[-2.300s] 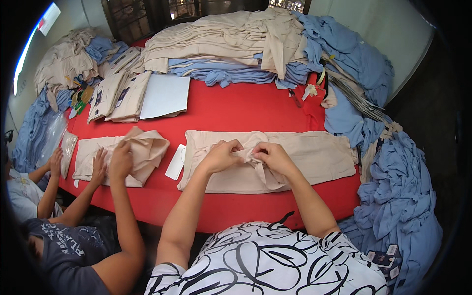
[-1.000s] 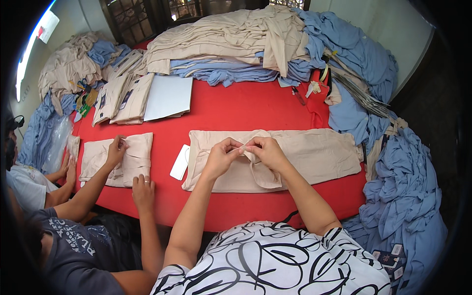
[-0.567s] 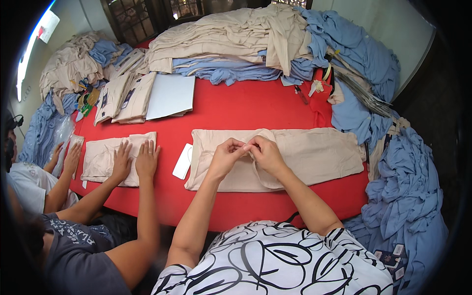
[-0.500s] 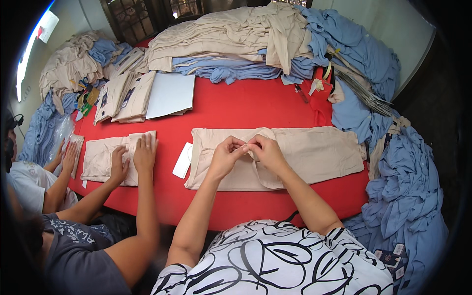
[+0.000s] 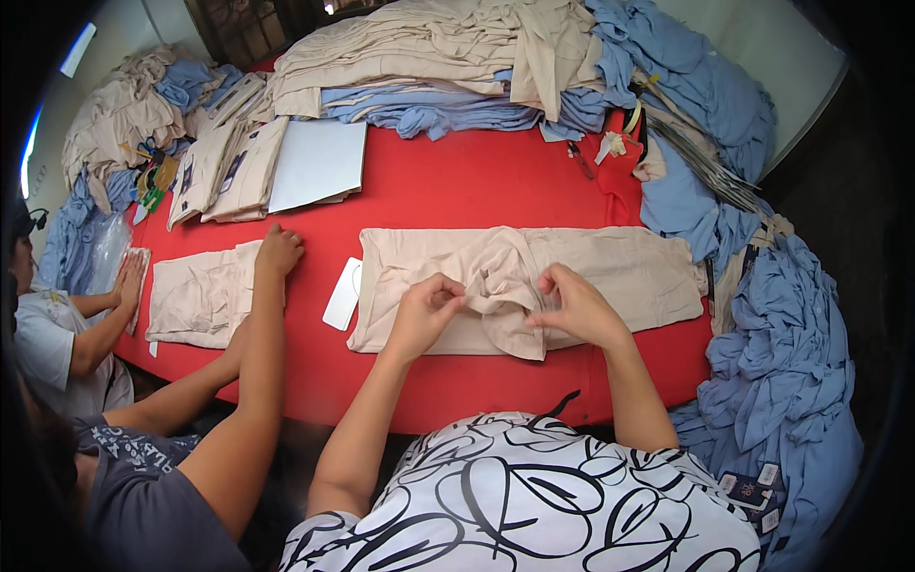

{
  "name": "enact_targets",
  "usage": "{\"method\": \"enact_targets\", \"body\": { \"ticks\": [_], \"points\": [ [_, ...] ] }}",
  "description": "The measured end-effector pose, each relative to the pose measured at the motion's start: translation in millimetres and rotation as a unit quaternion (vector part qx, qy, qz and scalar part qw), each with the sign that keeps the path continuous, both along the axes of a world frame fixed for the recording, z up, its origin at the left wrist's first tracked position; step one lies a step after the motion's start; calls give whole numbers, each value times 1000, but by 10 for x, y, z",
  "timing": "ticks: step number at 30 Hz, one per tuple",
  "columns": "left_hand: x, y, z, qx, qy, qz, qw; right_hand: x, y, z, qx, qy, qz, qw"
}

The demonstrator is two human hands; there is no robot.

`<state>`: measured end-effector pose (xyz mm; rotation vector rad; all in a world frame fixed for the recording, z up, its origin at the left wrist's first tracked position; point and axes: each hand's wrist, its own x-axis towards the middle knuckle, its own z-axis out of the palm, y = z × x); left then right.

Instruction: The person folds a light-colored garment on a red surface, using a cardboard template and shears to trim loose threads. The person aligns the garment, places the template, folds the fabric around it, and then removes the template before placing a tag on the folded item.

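A long beige garment (image 5: 620, 286), which looks like folded trousers, lies lengthwise in front of me. Its middle is bunched into a twisted, raised fold (image 5: 505, 286). My left hand (image 5: 429, 310) is closed in a pinch on the left edge of that fold. Just right of the bunch, my right hand (image 5: 583, 307) has its thumb and fingers apart, with the thumb close to the cloth and nothing visibly gripped. A white tag (image 5: 342, 294) lies by the garment's left end.
A red-covered table (image 5: 457, 186) carries everything. Beige and blue clothes (image 5: 410, 57) are heaped at the back, and blue clothes (image 5: 782, 353) at the right. A co-worker's hand (image 5: 279, 250) touches another folded beige garment (image 5: 195, 300). Another person sits farther left. Packed garments (image 5: 246, 176) lie beside a pale board (image 5: 319, 167).
My hands, together over the fold before, have parted; the right has opened and moved right. The cloth between them is more bunched. The neighbouring co-worker's hands have shifted, and the view has tilted slightly.
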<state>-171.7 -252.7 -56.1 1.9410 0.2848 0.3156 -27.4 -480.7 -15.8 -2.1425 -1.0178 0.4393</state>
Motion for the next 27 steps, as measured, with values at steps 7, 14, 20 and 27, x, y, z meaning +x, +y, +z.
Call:
{"method": "enact_targets", "body": {
  "ticks": [7, 14, 20, 27],
  "points": [
    [-175, -10, 0, 204, 31, -59, 977, -410, -288, -351, -62, -128, 34, 989],
    [-198, -61, -59, 329, -24, -51, 943, -296, -280, 57, 1, -92, -61, 994],
    [-125, 143, -258, 327, -60, -52, 942, -128, -207, 169, 55, -69, 60, 994],
    [-183, 69, -293, 287, -76, 80, 952, -68, -389, -222, -37, 115, -77, 990]
  ]
}}
